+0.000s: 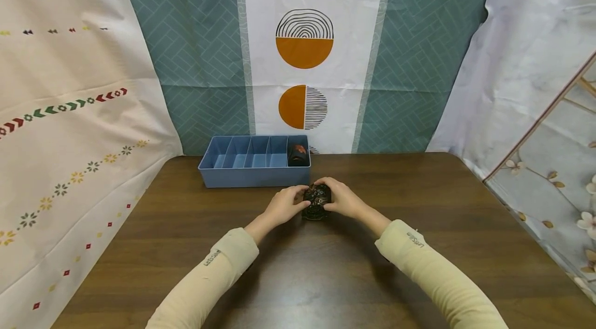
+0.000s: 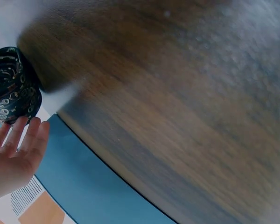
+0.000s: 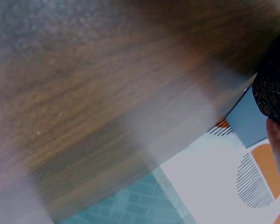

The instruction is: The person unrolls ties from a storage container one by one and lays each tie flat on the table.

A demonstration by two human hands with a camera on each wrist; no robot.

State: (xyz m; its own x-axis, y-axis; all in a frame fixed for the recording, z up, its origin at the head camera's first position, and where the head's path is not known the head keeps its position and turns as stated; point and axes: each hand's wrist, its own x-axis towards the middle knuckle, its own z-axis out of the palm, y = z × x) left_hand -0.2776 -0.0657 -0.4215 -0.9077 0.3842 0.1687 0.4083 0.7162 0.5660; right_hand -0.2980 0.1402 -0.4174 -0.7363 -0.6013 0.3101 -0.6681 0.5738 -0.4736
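Head view: patterned roll [image 1: 317,200] — probably cloth — near blue box [image 1: 247,178]
Left hand [image 1: 284,206]: gripping roll
Right hand [image 1: 343,199]: gripping opposite side

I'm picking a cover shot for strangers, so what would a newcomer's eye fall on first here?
Probably the dark patterned roll, held between the left hand and right hand, low in front of the blue divided box's right end. Next, that box itself, near the wooden table's far edge, with another dark roll inside at the right. Behind, bold orange-and-striped circles run down the hanging cloth.
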